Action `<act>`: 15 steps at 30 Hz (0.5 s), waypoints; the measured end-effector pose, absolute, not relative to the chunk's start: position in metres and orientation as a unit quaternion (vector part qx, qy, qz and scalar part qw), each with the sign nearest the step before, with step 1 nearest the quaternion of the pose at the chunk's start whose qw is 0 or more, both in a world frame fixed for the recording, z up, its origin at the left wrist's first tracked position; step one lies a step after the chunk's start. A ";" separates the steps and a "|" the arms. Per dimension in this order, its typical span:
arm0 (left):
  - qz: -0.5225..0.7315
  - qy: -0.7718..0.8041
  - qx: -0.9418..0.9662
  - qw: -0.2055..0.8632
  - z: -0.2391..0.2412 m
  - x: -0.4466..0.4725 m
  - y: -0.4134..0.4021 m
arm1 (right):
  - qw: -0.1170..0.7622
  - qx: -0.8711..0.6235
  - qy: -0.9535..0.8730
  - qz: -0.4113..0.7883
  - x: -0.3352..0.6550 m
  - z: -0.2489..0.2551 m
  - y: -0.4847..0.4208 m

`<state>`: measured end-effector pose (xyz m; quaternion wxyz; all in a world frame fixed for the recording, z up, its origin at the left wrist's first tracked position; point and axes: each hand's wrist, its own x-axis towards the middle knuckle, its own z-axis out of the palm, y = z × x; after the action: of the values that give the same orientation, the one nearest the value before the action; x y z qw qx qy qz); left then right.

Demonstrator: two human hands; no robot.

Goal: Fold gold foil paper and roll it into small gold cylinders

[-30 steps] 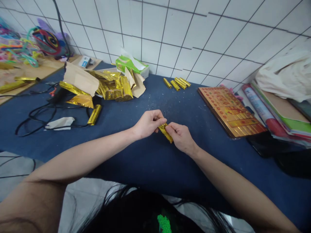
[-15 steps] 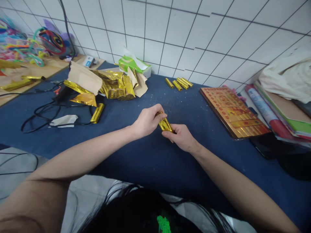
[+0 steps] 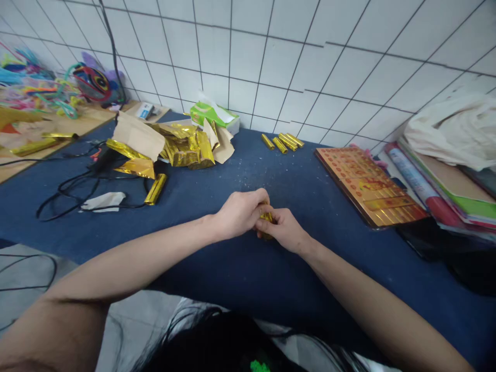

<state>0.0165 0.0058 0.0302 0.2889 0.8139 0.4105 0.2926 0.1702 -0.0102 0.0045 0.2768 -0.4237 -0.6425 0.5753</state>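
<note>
The left hand [image 3: 241, 211] is curled nearly closed, its fingertips pinching down on a small gold foil piece [image 3: 267, 217]. The right hand [image 3: 283, 230] is closed around the same piece from the other side, so the two hands touch and only a sliver of gold shows between them, low over the blue-covered table [image 3: 240, 268] near its middle. Half a second ago the piece stood out as a slanted bar between the fingers, with most of its length bare; now both grips nearly swallow it, and the hands have drawn together and sunk toward the cloth. I judge from this that the foil is being pressed or tucked tight rather than merely turned. Further out, one loose gold foil roll [image 3: 156, 188] lies to the left, near a white paper scrap [image 3: 104, 200] and a tangle of black cables [image 3: 70, 188]. Behind them is one heap of crumpled gold foil and brown paper [image 3: 182, 144], with one green tissue box [image 3: 215, 113] at the wall. Four short gold foil rolls [image 3: 282, 142] lie side by side at the back, and to the right one gold and red printed board [image 3: 368, 186] sits beside a stack of books [image 3: 445, 191]
</note>
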 end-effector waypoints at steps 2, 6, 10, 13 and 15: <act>0.290 0.402 0.806 0.323 0.030 0.017 0.005 | 0.279 -0.411 -0.627 0.600 0.169 0.005 -0.011; 0.361 0.410 0.784 0.295 0.031 0.012 0.013 | 0.270 -0.402 -0.599 0.638 0.169 0.008 -0.010; 0.387 0.418 0.771 0.284 0.028 0.007 0.023 | 0.265 -0.401 -0.598 0.641 0.171 0.009 -0.010; 0.395 0.416 0.763 0.296 0.026 0.005 0.028 | 0.263 -0.402 -0.608 0.633 0.173 0.008 -0.010; 0.410 0.415 0.758 0.292 0.025 0.004 0.031 | 0.257 -0.403 -0.614 0.629 0.174 0.007 -0.009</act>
<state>0.0038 0.0306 0.0254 0.2925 0.7575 0.4154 0.4100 0.1737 -0.0094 0.0069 0.2565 -0.4028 -0.6137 0.6287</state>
